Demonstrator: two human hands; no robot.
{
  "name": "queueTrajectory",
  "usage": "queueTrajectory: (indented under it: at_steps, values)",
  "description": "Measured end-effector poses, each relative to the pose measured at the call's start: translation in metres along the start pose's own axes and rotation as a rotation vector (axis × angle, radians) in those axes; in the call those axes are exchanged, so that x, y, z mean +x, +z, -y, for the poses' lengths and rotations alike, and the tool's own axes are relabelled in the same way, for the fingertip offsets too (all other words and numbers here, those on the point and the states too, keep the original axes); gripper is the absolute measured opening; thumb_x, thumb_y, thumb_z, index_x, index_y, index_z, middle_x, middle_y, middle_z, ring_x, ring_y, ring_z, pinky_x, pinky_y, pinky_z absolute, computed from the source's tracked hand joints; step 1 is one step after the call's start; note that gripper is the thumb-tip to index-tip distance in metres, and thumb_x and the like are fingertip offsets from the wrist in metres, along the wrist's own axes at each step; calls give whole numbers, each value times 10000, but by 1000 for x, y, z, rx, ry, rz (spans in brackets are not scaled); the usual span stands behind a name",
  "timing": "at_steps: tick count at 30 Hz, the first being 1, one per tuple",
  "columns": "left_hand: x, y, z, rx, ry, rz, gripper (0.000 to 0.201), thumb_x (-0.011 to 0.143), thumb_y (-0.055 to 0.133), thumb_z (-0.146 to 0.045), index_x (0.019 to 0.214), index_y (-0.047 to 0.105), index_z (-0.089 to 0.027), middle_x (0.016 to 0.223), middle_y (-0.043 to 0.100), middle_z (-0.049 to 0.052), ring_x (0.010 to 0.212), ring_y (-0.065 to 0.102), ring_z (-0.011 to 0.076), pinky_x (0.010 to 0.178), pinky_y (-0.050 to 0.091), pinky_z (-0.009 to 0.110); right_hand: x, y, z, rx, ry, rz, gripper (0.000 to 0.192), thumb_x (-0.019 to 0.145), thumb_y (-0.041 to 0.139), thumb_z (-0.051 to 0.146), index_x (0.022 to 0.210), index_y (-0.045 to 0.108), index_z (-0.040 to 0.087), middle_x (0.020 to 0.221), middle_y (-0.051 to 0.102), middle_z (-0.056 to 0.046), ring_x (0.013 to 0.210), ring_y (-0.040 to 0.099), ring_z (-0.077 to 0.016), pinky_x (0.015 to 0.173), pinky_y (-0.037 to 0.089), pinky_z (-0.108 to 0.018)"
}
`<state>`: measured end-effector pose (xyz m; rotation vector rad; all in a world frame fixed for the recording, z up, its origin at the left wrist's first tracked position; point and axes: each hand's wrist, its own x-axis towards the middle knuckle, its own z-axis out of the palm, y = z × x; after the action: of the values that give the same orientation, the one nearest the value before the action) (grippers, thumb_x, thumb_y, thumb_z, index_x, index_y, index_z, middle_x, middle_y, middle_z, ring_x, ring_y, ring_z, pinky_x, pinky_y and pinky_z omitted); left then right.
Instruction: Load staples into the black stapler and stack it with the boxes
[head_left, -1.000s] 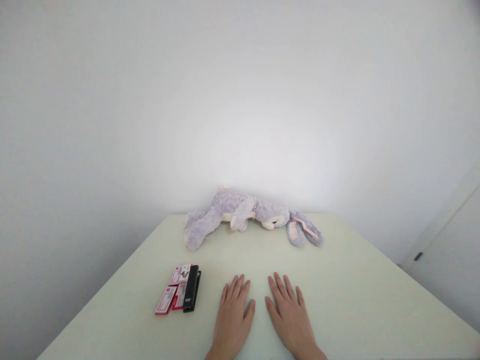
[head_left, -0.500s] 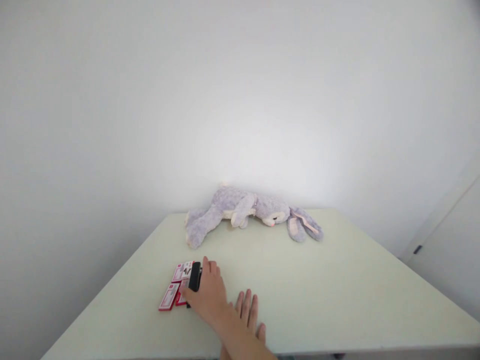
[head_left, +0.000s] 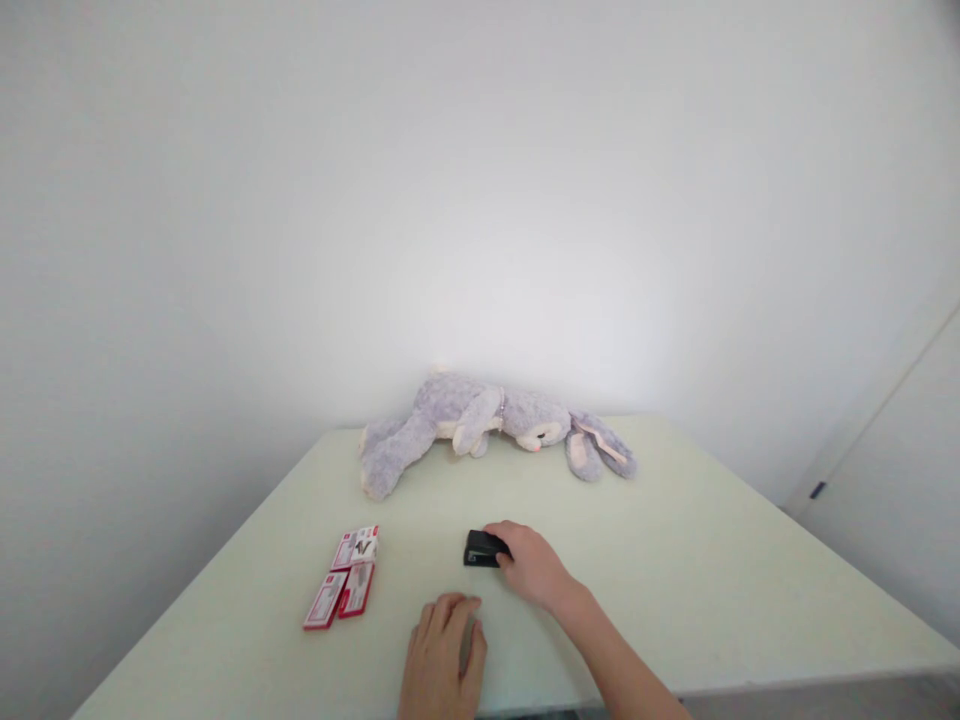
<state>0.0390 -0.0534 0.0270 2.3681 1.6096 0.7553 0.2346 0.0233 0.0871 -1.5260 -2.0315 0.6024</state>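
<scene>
A black stapler point(head_left: 480, 549) is at the middle of the table, pointing left. My right hand point(head_left: 529, 565) grips its right end, with thumb and fingers closed around it. Below and to the left, my left hand point(head_left: 442, 650) rests near the table's front edge, fingers bent a little, thumb apart, holding nothing. Left of both hands lie several small red-and-white boxes in a cluster: a box with a stapler picture point(head_left: 357, 547) at the back, a lower-left box point(head_left: 325, 600) and a lower-right box point(head_left: 356, 589).
A lavender plush rabbit point(head_left: 457, 405) lies on its side along the back of the pale table point(head_left: 660, 560), ears to the right. Behind it rises a white wall point(head_left: 480, 200). A dark fitting point(head_left: 817, 490) shows low at the right.
My right hand has carried the stapler from beside the boxes to the right and turned it sideways. My arms have uncrossed, and my left hand now lies left of the right one.
</scene>
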Motion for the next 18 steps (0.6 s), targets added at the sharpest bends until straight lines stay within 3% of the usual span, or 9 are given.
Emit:
queueTrajectory:
  at_steps: [2, 5, 9, 12, 13, 15, 18]
  values:
    - [13, -3, -12, 24, -17, -3, 427, 1002, 436, -348, 1405, 568, -296, 1484, 552, 67, 1352, 498, 285, 1094, 448, 501, -11, -17, -20, 19, 5, -5, 542, 773, 555, 105, 1287, 660, 241, 1301, 695, -61, 1226, 606, -223, 1086, 387, -338]
    - [27, 10, -21, 56, 49, 55, 535, 1003, 450, -395, 1535, 401, -359, 1644, 366, 1, 1479, 356, 295, 1198, 327, 551, -23, -24, -28, 70, 7, -43, 506, 761, 535, 102, 1213, 680, 278, 1239, 723, -23, 1185, 629, -208, 1150, 325, -387]
    - [32, 29, -23, 92, 72, 105, 583, 1000, 441, -431, 1561, 368, -293, 1650, 355, 18, 1514, 304, 302, 1239, 247, 574, -26, -1, -10, 166, 75, -237, 265, 743, 671, 240, 1004, 699, 278, 1110, 737, -24, 1239, 589, -284, 1223, 135, -533]
    - [29, 29, -20, 127, 53, 102, 626, 975, 472, -396, 1574, 338, -275, 1648, 356, 33, 1525, 287, 299, 1251, 181, 609, -18, 25, 8, 289, 152, -450, 184, 717, 731, 309, 888, 690, 254, 1093, 722, -60, 1373, 463, -328, 1234, 29, -531]
    - [27, 26, -19, 137, 40, 96, 630, 972, 474, -397, 1575, 333, -279, 1651, 347, 34, 1527, 284, 299, 1250, 163, 625, -15, 31, 11, 348, 174, -508, 177, 724, 731, 328, 878, 691, 251, 1072, 723, -55, 1364, 468, -322, 1234, 45, -519]
    - [25, 21, -15, 155, 4, 80, 615, 983, 454, -432, 1570, 343, -284, 1657, 330, 39, 1528, 282, 305, 1242, 144, 653, -7, 38, 12, 498, 224, -605, 212, 754, 712, 400, 897, 697, 244, 1001, 730, -34, 1236, 562, -298, 1200, 203, -489]
    - [23, 16, -8, 175, -42, 45, 591, 1004, 413, -478, 1565, 350, -299, 1663, 315, 50, 1523, 295, 312, 1231, 136, 672, 0, 35, -4, 780, 308, -739, 369, 822, 617, 535, 966, 700, 205, 956, 737, -34, 996, 653, -247, 995, 455, -395]
